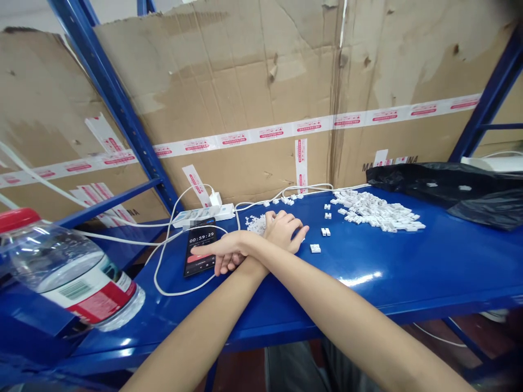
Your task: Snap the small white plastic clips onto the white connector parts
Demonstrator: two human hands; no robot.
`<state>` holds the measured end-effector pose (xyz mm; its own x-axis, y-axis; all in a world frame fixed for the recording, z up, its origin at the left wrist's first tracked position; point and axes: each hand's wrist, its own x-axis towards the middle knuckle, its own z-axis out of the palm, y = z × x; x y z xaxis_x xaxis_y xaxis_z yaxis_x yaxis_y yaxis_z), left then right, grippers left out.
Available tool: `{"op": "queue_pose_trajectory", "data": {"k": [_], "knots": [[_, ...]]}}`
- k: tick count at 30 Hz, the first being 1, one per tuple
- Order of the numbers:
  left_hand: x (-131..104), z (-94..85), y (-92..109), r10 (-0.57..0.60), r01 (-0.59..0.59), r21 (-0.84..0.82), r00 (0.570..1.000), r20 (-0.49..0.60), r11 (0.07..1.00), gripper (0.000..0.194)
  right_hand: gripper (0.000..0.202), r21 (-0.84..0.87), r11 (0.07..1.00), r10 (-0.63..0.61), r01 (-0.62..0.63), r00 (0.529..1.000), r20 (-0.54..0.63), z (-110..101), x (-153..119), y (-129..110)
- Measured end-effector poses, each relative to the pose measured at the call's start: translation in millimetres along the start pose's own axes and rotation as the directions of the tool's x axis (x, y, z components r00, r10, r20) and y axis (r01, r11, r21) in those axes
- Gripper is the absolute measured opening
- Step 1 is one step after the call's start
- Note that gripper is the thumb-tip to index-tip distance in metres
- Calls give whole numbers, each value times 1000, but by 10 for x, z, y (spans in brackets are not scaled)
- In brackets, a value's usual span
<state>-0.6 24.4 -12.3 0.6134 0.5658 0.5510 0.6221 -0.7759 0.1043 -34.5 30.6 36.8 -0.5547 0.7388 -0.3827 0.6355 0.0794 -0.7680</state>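
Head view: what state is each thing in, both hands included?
Phone: screen lit, timer showing 00:59:29.
Bottle: capped, partly filled.
Charger: plugged into the power strip.
White pieces: loose, heaped at right.
Black bag: crumpled, lying flat.
Right hand: crossed over the left wrist, one digit extended over the phone, grip empty.
Left hand: back up, fingers slightly bent; palm hidden, so grip contents unclear.

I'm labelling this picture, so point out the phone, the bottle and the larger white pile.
Phone (201,238), head view: its screen.
Bottle (84,284), head view: its label.
Larger white pile (376,211), head view: its middle.
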Motion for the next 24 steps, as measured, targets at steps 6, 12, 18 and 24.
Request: {"op": "queue_pose_trajectory", "data": {"k": [6, 12, 18, 24], "knots": [[-4, -61, -21, 73, -70, 42, 995, -63, 997, 24, 41, -63, 991, -134, 120, 932, -337, 31, 45, 36], [-5, -64, -51, 79, -76, 50, 994, -69, 996, 26, 18, -122, 989, -134, 84, 858, -495, 20, 58, 19], [-9, -58, -58, 101, -96, 63, 992, -81, 993, 27, 21, -137, 989, -108, 48, 873, -475, 12, 85, 34], [1, -66, -34, 128, -120, 78, 987, -101, 990, 27, 28, -140, 989, -90, 35, 909, -408, 4, 129, 51]]}}
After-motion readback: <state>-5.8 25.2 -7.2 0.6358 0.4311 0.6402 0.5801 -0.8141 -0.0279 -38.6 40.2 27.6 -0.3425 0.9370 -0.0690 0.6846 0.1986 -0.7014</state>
